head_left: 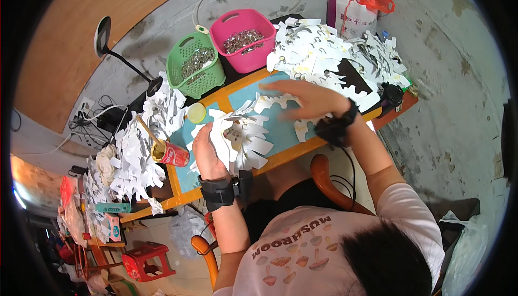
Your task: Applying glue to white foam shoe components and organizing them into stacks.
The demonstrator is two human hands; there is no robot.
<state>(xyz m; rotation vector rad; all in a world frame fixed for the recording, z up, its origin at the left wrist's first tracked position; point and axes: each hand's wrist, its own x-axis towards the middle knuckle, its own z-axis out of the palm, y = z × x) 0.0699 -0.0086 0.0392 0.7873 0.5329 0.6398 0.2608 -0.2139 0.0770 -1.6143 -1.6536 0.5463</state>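
My left hand (209,155) is closed on a fanned bunch of white cut-out pieces (249,144) with tab-like ends. Small metallic-looking bits (232,133) show at the bunch's middle. Its fingers are partly hidden behind the white material. To the right, my right hand (310,99) is stretched out over the blue work mat (280,131), fingers extended and blurred, with nothing visible in them. Beneath and beside it lie a scalloped white strip (272,101) and another white piece (301,130). Both wrists wear black straps.
A green basket (205,83) and a pink basket (245,61) hold small shiny metal parts. White cut-outs pile up at the back right (307,50) and left (135,155). A red tub (175,154) with a stick, a yellow-green lid (196,113) and a lamp (102,37) stand nearby.
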